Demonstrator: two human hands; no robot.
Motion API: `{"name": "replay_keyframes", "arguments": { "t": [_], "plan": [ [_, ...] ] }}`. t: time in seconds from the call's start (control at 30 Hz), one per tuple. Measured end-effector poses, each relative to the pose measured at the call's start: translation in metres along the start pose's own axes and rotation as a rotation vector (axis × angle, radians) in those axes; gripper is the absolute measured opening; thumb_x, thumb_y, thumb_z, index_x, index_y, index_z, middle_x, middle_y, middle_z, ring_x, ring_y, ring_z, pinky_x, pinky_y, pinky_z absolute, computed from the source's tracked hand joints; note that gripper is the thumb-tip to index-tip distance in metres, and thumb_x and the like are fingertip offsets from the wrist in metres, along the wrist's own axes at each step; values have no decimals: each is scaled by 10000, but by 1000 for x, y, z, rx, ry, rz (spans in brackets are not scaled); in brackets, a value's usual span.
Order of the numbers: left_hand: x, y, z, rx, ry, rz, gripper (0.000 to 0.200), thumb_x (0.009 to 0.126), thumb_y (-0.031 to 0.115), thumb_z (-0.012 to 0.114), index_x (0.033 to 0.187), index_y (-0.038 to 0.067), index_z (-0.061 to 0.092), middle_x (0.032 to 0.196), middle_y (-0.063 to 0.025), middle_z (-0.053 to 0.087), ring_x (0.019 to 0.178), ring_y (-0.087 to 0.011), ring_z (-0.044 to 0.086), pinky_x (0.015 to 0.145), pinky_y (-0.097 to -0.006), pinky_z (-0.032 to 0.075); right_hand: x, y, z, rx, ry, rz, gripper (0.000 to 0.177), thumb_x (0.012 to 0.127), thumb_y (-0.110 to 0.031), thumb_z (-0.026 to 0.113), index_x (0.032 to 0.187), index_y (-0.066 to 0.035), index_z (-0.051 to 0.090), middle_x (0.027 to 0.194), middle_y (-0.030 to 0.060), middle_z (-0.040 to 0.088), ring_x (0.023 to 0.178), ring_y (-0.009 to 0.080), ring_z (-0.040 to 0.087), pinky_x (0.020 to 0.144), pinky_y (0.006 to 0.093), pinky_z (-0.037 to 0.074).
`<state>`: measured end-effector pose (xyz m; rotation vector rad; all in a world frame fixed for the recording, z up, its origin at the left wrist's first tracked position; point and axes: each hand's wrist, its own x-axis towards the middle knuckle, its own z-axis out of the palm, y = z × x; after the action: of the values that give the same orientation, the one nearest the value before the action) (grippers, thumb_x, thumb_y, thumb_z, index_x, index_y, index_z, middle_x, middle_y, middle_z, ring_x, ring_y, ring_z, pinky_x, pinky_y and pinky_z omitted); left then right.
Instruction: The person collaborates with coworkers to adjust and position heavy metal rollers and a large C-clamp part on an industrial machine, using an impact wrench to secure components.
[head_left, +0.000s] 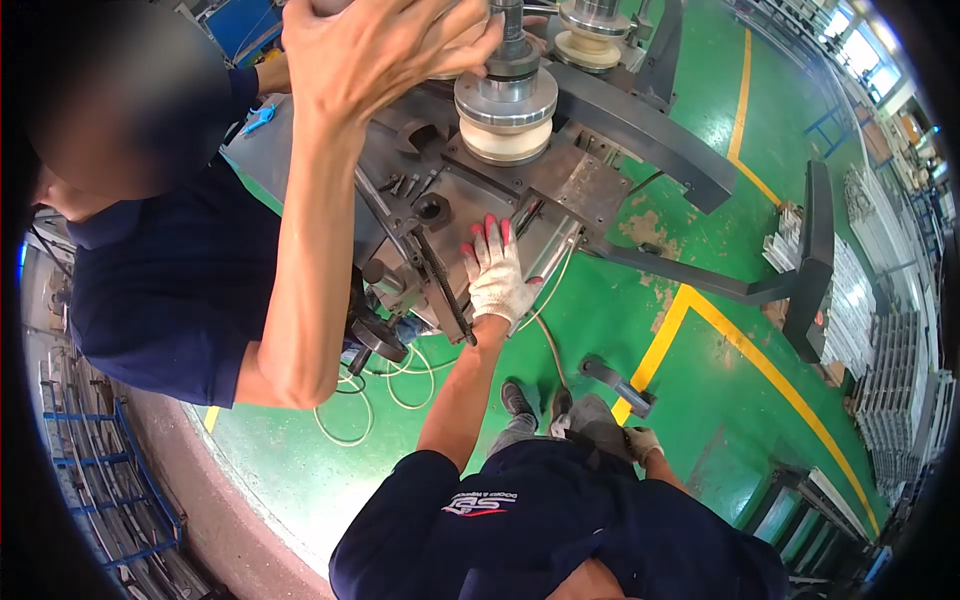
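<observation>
My left hand (500,280), in a white glove with red fingertips, lies palm down on the metal machine table (462,208), its fingers extended and holding nothing. Just above it on the machine is a steel and cream roller (505,115). A large nut (432,209) and several bolts are left of my fingers. My right hand (643,445), also gloved, hangs low beside my right leg; its fingers are too small and partly hidden to read. Close to it is a grey metal part with a rounded end (615,386).
At the left a co-worker in a dark shirt (180,290) reaches a bare hand (390,50) over the machine's upper part. Grey machine arms (700,270) extend right. Looped hoses (410,385) lie on the green floor. Stacked metal profiles (895,400) stand at the far right.
</observation>
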<state>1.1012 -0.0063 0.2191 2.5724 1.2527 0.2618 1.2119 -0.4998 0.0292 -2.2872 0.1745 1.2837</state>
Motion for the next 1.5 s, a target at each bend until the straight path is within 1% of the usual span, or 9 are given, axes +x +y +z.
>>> {"name": "replay_keyframes", "arguments": {
  "t": [0.33, 0.47, 0.57, 0.77, 0.9, 1.07, 1.3, 1.37, 1.5],
  "plan": [
    [-1, 8, -8, 37, -41, -31, 1369, 772, 589, 888, 1741, 52, 83, 1815, -213, 57, 1677, -432, 9, 1337, -612, 13, 65, 82, -47, -182, 123, -55, 415, 950, -300, 647, 1139, 54, 753, 920, 184, 772, 775, 341, 765, 691, 483, 616],
    [-2, 18, -19, 84, -78, -66, 1354, 775, 585, 886, 1740, 59, 95, 1814, -208, 82, 1679, -419, 25, 1342, -594, 26, 31, 73, -66, -315, 165, -42, 558, 937, -432, 647, 1235, 28, 754, 1221, 291, 760, 1145, 479, 725, 1003, 486, 566],
    [-5, 24, -23, 98, -56, -90, 1229, 816, 571, 854, 1718, 44, 207, 1800, -219, 156, 1677, -401, 97, 1343, -581, 68, 27, 76, -82, -364, 180, -53, 589, 931, -437, 651, 1236, 57, 748, 1228, 303, 756, 1199, 484, 706, 1060, 479, 535],
    [-67, 95, -4, -207, 127, 132, 860, 914, 508, 777, 1578, 31, 514, 1696, -252, 404, 1591, -415, 359, 1288, -552, 304, 30, 79, -155, -89, 21, -39, 518, 935, -346, 668, 1185, 103, 734, 1134, 258, 759, 1000, 357, 749, 869, 490, 572],
    [-152, 150, 50, -287, -24, 277, 755, 935, 492, 766, 1524, 58, 582, 1570, -243, 565, 1469, -407, 528, 1203, -494, 442, 120, 157, -176, 116, 2, -58, 435, 936, -338, 694, 1075, 70, 750, 1031, 190, 754, 882, 292, 720, 780, 470, 556],
    [-288, 121, 152, -422, -653, -245, 804, 888, 628, 708, 1406, 14, 669, 1335, -252, 720, 1277, -414, 671, 1098, -461, 525, 97, 141, -211, 52, 23, -89, 406, 937, -388, 717, 949, 16, 756, 909, 128, 748, 814, 267, 702, 744, 458, 537],
    [-505, 71, 202, -481, -927, -1128, 683, 948, 629, 667, 1405, 124, 719, 1334, -207, 742, 1247, -341, 704, 1044, -438, 548, 117, 105, -254, -94, -137, 113, 402, 975, -360, 680, 1158, -3, 704, 988, 194, 761, 846, 341, 767, 737, 495, 615],
    [-548, 45, 221, -354, -991, -789, 618, 952, 607, 675, 1425, 210, 702, 1256, -188, 759, 1123, -325, 734, 966, -436, 570, 133, 95, -260, 13, -140, 132, 419, 974, -330, 685, 1212, 14, 669, 1004, 213, 751, 779, 359, 759, 646, 536, 630],
    [-524, 29, 231, -357, -1028, -506, 633, 923, 595, 691, 1316, 103, 747, 1203, -187, 775, 1095, -313, 740, 937, -439, 570, 139, 55, -261, 45, -56, 45, 397, 981, -324, 664, 1181, 19, 665, 942, 175, 723, 692, 327, 746, 574, 473, 624]
  ]
}}
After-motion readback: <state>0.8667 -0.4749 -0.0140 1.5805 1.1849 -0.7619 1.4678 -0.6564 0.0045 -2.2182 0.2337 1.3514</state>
